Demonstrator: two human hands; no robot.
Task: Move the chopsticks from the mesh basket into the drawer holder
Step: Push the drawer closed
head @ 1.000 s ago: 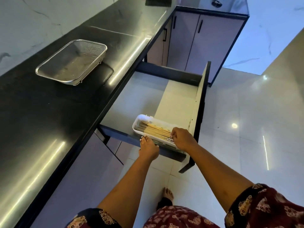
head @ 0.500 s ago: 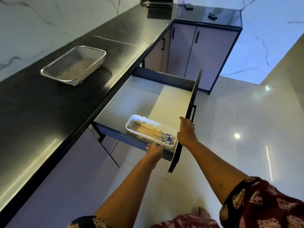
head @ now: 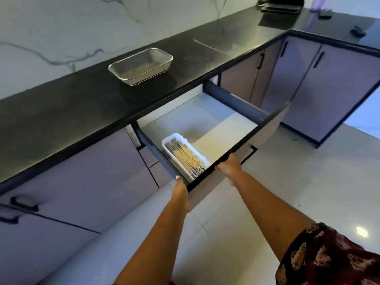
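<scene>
The mesh basket (head: 141,66) stands empty on the black counter. Below it the drawer (head: 207,120) is pulled out. A white holder (head: 172,140) lies at the drawer's front left, with several wooden chopsticks (head: 186,158) lying side by side in it, their blue patterned ends toward me. My left hand (head: 181,191) holds the left end of the drawer front (head: 267,128), and most of its fingers are hidden. Over the top edge of that front, near the holder, my right hand (head: 230,167) has its fingers hooked.
The black counter (head: 82,103) runs along a marble wall and turns a corner at the far right, with dark items (head: 281,6) there. Lilac cabinet doors (head: 304,83) with black handles stand beyond the drawer. The glossy tiled floor (head: 287,192) lies to the right.
My right hand left the chopsticks and took the top edge of the drawer front. My left hand slid from the holder's side to the front's left end. The view swung round to face the drawer.
</scene>
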